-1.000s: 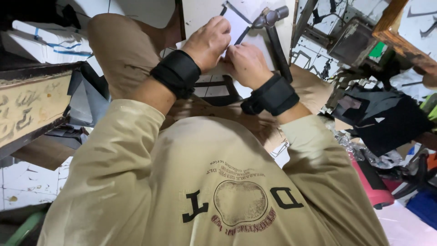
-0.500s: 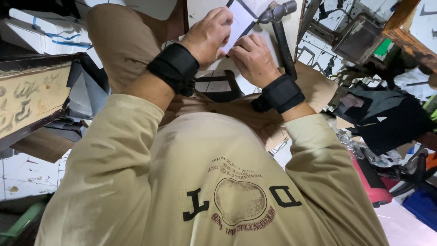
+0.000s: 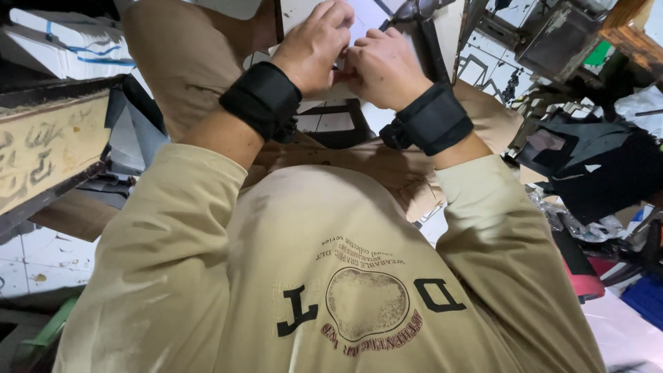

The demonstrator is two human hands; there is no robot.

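A: Nearest the viewer, at 6 o'clock: the person's beige long-sleeved shirt (image 3: 331,276), printed on the chest, with both forearms rising toward 12 o'clock

B: And on the wrists?

A: A black wrist strap (image 3: 262,100) at 11 o'clock, on the left arm; a second black strap (image 3: 431,119) at 1 o'clock, on the right arm

B: The hands themselves?

A: Left hand (image 3: 314,45) and right hand (image 3: 383,69) meet at 12 o'clock, knuckles touching. Fingers of both are curled and pressed together, pinching the near edge of a white sheet (image 3: 362,17); the fingertips are hidden, so what else they grip cannot be told

B: Where does the sheet lie?

A: Above the lap, over the tan trousers (image 3: 186,55), reaching the top edge. Just beside it, at 1 o'clock, a grey metal hammer-like tool (image 3: 414,10)

B: Farther off?

A: At 9 o'clock, a worn wooden board (image 3: 41,148); at 3 o'clock, dark cloth and clutter (image 3: 594,162)
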